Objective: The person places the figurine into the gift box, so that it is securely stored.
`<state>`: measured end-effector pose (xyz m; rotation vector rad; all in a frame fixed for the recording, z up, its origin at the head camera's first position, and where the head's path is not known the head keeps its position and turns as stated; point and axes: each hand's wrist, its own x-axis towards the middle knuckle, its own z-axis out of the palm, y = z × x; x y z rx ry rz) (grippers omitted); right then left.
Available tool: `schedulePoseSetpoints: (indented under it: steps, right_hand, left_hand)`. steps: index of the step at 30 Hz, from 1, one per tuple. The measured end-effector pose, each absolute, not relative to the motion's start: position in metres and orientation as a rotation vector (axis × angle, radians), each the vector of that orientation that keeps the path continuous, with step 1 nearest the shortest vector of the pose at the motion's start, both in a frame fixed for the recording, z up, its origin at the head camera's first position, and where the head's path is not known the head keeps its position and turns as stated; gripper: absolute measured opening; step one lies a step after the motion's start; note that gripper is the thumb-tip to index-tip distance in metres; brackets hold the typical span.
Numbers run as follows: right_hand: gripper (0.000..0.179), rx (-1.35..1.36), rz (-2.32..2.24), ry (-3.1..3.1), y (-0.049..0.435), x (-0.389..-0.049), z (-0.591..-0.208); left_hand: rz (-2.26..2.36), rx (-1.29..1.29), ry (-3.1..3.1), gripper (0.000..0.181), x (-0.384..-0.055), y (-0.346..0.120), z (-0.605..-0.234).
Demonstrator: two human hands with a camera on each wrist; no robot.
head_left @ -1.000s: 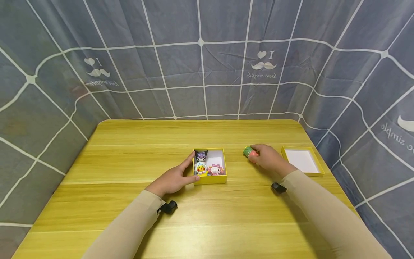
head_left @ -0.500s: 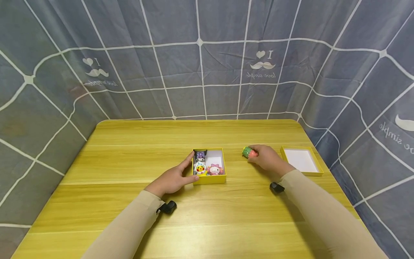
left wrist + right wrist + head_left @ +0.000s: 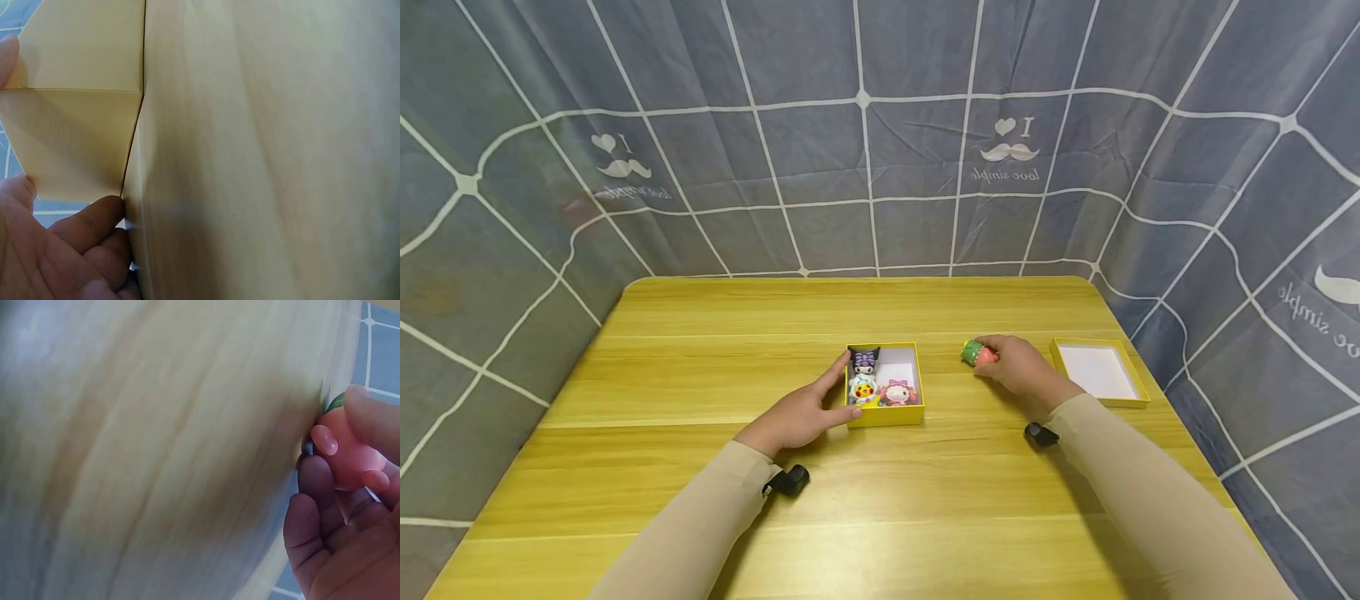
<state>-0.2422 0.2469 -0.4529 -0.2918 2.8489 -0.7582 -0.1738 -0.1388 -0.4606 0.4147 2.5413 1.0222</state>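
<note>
My left hand holds the left side of a small yellow box, its thumb along the front wall and fingers along the left wall. Inside the box lie a black-and-purple figurine, a yellow-faced figurine in white and a pink figurine. To the right of the box, my right hand grips a toy figurine with a green top and pink body. The right wrist view shows its round pink body between thumb and fingers, low by the tabletop.
A shallow yellow lid with a white inside lies at the right, beyond my right hand. The wooden table extends around the box. Grey curtains with white lines hang behind the table and at both sides.
Almost nothing differs. The whole head view shifts very slightly; both hands keep their holds and the figurine stays beside the box.
</note>
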Motion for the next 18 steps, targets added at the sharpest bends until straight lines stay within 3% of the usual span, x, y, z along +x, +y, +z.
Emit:
schedulePoseSetpoints:
  steps: [18]
  right_hand:
    - [0.06, -0.266, -0.789, 2.828, 0.2454, -0.2415, -0.4512]
  left_hand:
    - [1.035, 0.42, 2.531, 0.098, -0.1738, -0.1395, -0.4608]
